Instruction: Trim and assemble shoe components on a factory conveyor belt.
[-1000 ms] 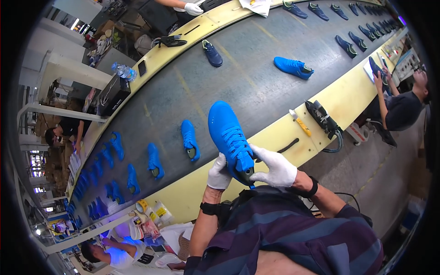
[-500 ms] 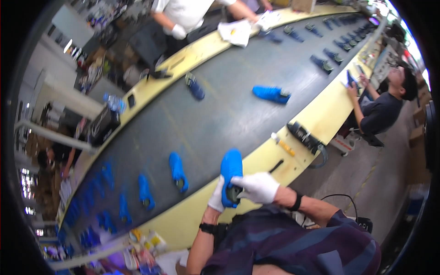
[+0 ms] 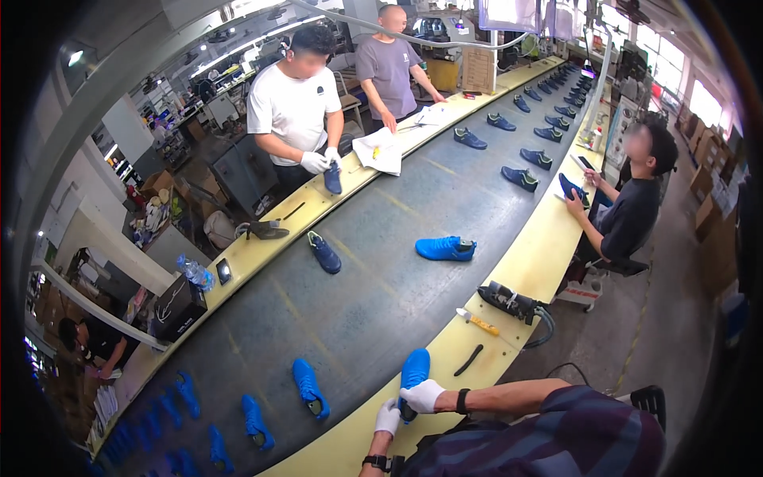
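Note:
At the near edge of the belt table I hold a bright blue sneaker, its toe pointing away from me. My right hand, in a white glove, is closed on the shoe around its opening and hides part of it. My left hand, gloved too, grips the heel end from the left; its fingertips are partly hidden. To the right on the yellow ledge are a thin black strip, a yellow-handled tool and a black device with a hose.
A dark conveyor belt carries blue shoes on the left and navy ones farther away. One lone blue shoe lies mid-belt. Across it, a person in white handles a shoe; another person works at right.
The view has tilted up, so the belt and co-workers show more fully. My left hand has shifted from the shoe's side toward its heel. My right hand still grips the shoe.

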Motion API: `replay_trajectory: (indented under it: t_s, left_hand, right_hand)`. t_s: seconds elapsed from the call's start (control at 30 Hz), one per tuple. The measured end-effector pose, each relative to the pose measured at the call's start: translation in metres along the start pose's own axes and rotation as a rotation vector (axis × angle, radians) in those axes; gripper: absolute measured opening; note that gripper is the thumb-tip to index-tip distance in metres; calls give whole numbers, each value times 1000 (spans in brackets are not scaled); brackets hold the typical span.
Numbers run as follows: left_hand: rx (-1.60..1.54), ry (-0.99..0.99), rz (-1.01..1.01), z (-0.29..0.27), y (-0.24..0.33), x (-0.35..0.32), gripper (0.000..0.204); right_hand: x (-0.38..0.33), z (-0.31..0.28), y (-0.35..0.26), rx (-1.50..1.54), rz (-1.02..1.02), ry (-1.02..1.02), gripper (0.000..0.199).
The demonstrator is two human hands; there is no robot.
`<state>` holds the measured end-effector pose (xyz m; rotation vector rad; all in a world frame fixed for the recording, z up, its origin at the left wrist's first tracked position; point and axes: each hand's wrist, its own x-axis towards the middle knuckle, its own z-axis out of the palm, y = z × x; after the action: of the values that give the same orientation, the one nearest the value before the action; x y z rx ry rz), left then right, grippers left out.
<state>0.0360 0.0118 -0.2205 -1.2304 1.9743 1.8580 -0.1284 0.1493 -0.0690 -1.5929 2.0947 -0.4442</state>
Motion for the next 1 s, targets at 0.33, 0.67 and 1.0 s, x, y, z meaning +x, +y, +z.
replay_trajectory:
  t_s: [0.33, 0.67, 1.0]
  left_hand:
    - [777, 7, 60, 46, 97, -55, 49]
    - [976, -1, 98, 44, 54, -28, 49]
    - [770, 59, 154, 34, 25, -34, 43]
  right_hand:
    - [33, 5, 0, -95, 153, -330, 38]
    - [36, 19, 7, -64, 85, -182, 37]
    - [10, 45, -7, -64, -29, 117, 19]
